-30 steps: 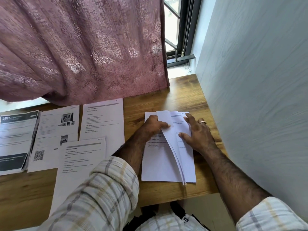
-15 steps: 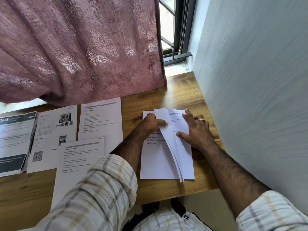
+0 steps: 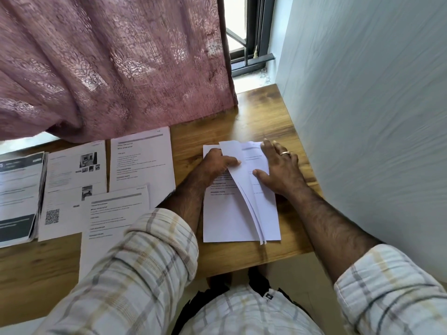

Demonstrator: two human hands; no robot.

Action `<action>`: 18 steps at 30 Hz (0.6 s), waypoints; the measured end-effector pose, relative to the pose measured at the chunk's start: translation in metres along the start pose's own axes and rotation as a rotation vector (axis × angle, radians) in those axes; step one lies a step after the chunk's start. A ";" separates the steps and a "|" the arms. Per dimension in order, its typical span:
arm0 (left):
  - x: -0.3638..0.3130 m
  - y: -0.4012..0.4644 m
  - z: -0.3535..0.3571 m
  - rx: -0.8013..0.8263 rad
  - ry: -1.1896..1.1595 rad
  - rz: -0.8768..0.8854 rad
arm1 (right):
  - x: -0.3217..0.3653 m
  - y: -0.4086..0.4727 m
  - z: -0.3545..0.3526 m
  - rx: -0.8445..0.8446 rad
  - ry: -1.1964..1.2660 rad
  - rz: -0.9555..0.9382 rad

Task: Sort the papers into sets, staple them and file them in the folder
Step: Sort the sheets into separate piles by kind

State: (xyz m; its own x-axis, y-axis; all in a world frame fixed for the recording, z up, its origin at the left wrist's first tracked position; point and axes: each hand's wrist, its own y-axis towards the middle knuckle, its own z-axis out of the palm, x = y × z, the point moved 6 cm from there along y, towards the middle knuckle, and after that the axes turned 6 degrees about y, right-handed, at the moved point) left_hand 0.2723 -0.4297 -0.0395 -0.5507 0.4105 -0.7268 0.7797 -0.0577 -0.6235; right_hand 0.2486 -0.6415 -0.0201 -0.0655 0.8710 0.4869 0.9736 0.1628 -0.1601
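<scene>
left hand [image 3: 216,163] lifting sheets (curled), right hand [image 3: 281,169] flat on stack [image 3: 227,221]

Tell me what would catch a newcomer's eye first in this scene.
Probably the two hands at the table's right end: the left hand lifts curled sheets off a white stack while the right hand, wearing a ring, presses on it. Next, the pink curtain filling the top left, with printed papers spread below it.
</scene>
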 end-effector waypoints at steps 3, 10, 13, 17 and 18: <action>-0.002 -0.001 0.000 -0.021 0.014 0.013 | 0.003 -0.005 -0.002 -0.064 0.078 -0.017; -0.003 -0.002 0.002 0.035 -0.014 0.029 | -0.008 -0.038 -0.013 -0.294 0.889 0.331; -0.003 -0.001 0.004 0.033 -0.086 0.057 | 0.000 -0.044 -0.007 -0.150 0.869 0.271; -0.008 -0.005 0.005 0.050 -0.060 0.071 | 0.027 -0.051 0.006 0.143 0.801 0.066; -0.008 -0.005 0.005 0.050 -0.054 0.082 | 0.030 -0.051 0.007 0.164 0.778 0.043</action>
State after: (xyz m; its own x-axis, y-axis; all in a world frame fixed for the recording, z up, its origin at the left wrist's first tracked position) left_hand 0.2710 -0.4374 -0.0325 -0.5019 0.3532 -0.7895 0.8078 -0.1346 -0.5738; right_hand 0.1956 -0.6199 -0.0036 0.2016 0.3142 0.9277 0.9233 0.2552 -0.2871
